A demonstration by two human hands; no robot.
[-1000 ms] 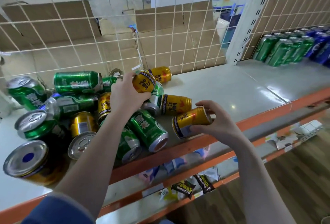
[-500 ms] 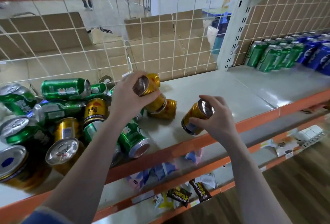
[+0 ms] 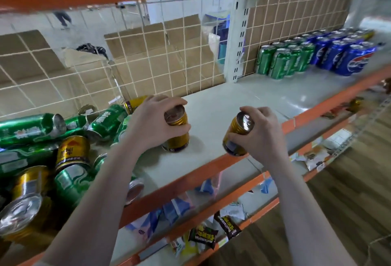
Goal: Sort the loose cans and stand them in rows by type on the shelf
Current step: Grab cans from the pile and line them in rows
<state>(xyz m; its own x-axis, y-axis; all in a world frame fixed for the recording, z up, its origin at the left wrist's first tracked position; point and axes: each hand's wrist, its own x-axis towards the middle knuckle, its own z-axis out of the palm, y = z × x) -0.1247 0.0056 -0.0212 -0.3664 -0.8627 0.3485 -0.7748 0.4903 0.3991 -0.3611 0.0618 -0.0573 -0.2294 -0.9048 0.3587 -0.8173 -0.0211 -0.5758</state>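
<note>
the left hand (image 3: 152, 126) curls round a gold can (image 3: 177, 131), fingers over its top and thumb on the near side; the can stands about upright on the grey shelf (image 3: 222, 107), just right of the loose pile (image 3: 53, 149). the right hand (image 3: 261, 132) grips a second gold can (image 3: 237, 134) round its side, tilted, top leaning far and right, at the shelf's near orange edge (image 3: 190, 179); whether its base touches the shelf i cannot tell. the pile at the left mixes green and gold cans, most lying on their sides. far right, green cans (image 3: 283, 60) and blue cans (image 3: 342, 54) stand in rows against the wire grid (image 3: 148, 71). snack packets (image 3: 213, 234) lie on the lower shelf.
</note>
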